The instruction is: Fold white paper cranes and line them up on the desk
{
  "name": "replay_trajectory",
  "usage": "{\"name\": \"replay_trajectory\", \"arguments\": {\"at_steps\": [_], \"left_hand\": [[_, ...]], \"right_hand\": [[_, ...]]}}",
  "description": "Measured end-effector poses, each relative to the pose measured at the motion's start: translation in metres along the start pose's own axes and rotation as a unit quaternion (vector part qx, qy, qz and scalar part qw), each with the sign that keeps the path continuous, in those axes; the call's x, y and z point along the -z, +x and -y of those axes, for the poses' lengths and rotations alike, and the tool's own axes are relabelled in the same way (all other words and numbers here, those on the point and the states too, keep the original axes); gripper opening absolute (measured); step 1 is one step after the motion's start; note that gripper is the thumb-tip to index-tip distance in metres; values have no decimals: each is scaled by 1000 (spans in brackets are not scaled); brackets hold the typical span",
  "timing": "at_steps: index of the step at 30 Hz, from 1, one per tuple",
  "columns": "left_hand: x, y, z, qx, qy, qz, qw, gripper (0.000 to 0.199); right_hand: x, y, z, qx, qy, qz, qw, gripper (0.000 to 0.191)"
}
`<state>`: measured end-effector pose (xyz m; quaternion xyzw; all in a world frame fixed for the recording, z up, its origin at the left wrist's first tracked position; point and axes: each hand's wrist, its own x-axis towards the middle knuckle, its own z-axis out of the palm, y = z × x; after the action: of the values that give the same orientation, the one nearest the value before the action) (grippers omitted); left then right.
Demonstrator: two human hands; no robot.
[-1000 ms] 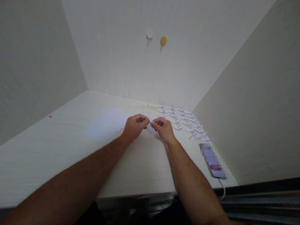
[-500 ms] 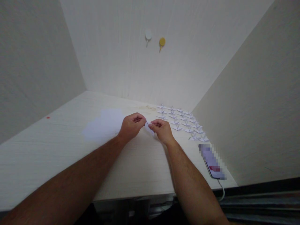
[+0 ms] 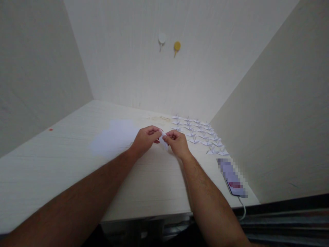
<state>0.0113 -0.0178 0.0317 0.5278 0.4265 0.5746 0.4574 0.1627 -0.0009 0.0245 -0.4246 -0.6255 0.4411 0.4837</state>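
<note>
A small folded white paper is held above the middle of the desk, between my two hands. My left hand pinches its upper left part between thumb and fingers. On the other side, my right hand grips its right edge with thumb and forefinger. The fingertips of both hands are close together, and they cover part of the paper. Several folded white paper cranes stand in rows to the right of my right hand. Left of my left hand lie white paper sheets.
The white desk is enclosed by walls at the back and sides. A phone with a white cable lies near the right front edge. A white hook and a yellow hook are on the back wall.
My left hand has shifted slightly right, closer to my right hand. The folded paper has turned, so that more of its white face shows between the fingers.
</note>
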Motion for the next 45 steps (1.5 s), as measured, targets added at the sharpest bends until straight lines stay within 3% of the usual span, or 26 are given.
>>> {"name": "replay_trajectory", "arguments": {"at_steps": [3,13,20,36,45], "left_hand": [[-1,-1,2,18,-5,26,999,24],[0,3,10,9,-38,-2,999,30],[-1,1,11,43,-32,68,996,32],[2,1,4,14,39,59,997,27],[-1,0,5,5,14,50,999,29]], "right_hand": [[-1,-1,1,10,-19,-20,1000,29],[1,2,-1,17,-20,-16,1000,20],[1,0,4,28,-28,-53,998,18],[4,0,5,34,-34,-41,998,16],[3,1,2,41,-51,-60,996,18]]}}
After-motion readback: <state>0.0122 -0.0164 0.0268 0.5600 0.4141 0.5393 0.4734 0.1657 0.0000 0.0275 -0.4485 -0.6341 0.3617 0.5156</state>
